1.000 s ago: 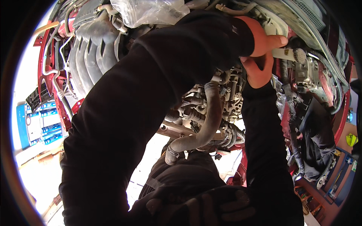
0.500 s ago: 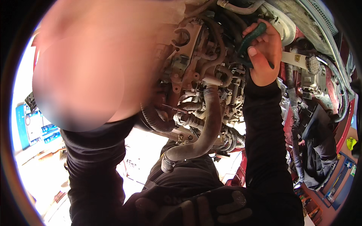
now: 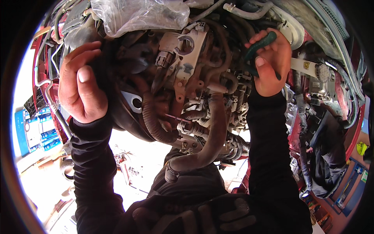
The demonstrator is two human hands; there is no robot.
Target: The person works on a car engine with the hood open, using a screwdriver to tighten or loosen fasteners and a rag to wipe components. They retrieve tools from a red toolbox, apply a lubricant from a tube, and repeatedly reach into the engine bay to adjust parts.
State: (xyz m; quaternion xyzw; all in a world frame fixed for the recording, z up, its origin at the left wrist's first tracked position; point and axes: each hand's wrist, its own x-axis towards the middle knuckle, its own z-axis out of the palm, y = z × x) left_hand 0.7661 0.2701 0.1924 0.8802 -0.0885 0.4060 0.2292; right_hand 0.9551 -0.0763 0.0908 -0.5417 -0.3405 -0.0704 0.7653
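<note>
"What colour is the curved tube (image 3: pixel 267 39) in the right hand (image 3: pixel 277 62)?"

"Dark green, plain all over. The sleeves (image 3: pixel 269 136) are solid black."

"And the thick bent hose (image 3: pixel 219 126)?"

"Dull grey-brown. The ribbed hose (image 3: pixel 151 115) is darker, with close bands all along it."

"How about the plastic bag (image 3: pixel 140 15)?"

"Clear, streaked with whitish gleams."

"Any brighter colours?"

"The car body (image 3: pixel 353 136) shows red. The white pipe (image 3: pixel 297 65) wears a yellow sticker (image 3: pixel 307 66) with a dark mark."

"And at the edges?"

"Blue-and-white boxes (image 3: pixel 50 134) left; right, a blue panel (image 3: pixel 348 191) and a yellow-green bundle (image 3: pixel 361 149)."
</note>
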